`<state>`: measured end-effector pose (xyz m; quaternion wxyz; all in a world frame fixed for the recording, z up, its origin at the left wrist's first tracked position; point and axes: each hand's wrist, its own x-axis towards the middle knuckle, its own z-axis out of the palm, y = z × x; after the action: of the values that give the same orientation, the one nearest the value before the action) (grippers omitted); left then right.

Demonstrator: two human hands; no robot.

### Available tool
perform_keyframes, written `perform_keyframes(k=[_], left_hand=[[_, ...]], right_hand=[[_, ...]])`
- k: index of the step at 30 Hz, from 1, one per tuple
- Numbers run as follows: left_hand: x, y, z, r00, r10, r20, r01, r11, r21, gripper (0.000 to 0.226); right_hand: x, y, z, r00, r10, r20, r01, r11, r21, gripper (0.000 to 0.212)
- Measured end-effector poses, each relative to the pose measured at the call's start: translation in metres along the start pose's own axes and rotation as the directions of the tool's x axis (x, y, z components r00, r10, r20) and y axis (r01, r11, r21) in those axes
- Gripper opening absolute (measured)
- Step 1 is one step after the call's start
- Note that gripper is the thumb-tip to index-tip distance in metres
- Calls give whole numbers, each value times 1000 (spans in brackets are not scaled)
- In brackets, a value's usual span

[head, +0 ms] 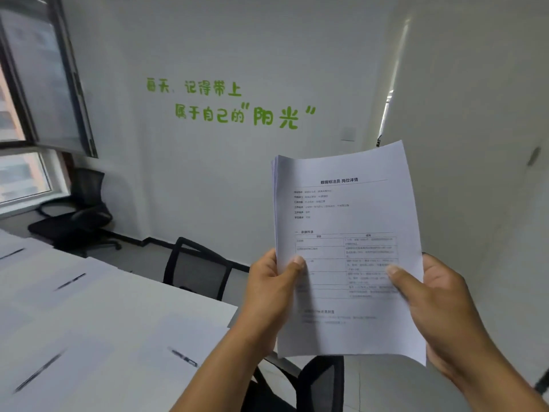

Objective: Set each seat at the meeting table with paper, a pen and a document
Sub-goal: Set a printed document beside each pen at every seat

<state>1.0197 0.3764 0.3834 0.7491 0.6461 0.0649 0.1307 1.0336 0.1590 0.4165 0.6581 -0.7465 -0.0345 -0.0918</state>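
Both my hands are up in the head view: left hand (271, 292) and right hand (439, 304) closed on the lower edges of a thick stack of white printed documents (347, 248), thumbs pressed on the top sheet, held in the air right of the white meeting table (124, 316). Black pens (184, 356) lie on paper sheets at the seats. Peeling one copy off, I judge several may slide together, or the stack fan out and drop.

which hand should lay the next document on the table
Left, probably. The left hand is nearer the table, which lies to the left; the right hand can keep the stack of documents.
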Motion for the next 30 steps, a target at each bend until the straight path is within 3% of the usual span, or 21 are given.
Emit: perform_keyframes(k=[7, 14, 20, 30], left_hand=[[64, -40, -13, 978, -25, -205, 29, 999, 20, 21], [142, -76, 1, 889, -84, -450, 100, 995, 14, 19], [164, -98, -15, 750, -119, -651, 170, 985, 16, 20], [124, -100, -78, 531, -96, -842, 167, 986, -7, 20]], right_hand=[[97, 44, 53, 976, 55, 209, -62, 998, 26, 21], [222, 93, 98, 906, 85, 415, -81, 996, -29, 18], [274, 129, 158, 779, 113, 617, -109, 993, -45, 18], [240, 151, 255, 558, 133, 819, -169, 985, -45, 20]])
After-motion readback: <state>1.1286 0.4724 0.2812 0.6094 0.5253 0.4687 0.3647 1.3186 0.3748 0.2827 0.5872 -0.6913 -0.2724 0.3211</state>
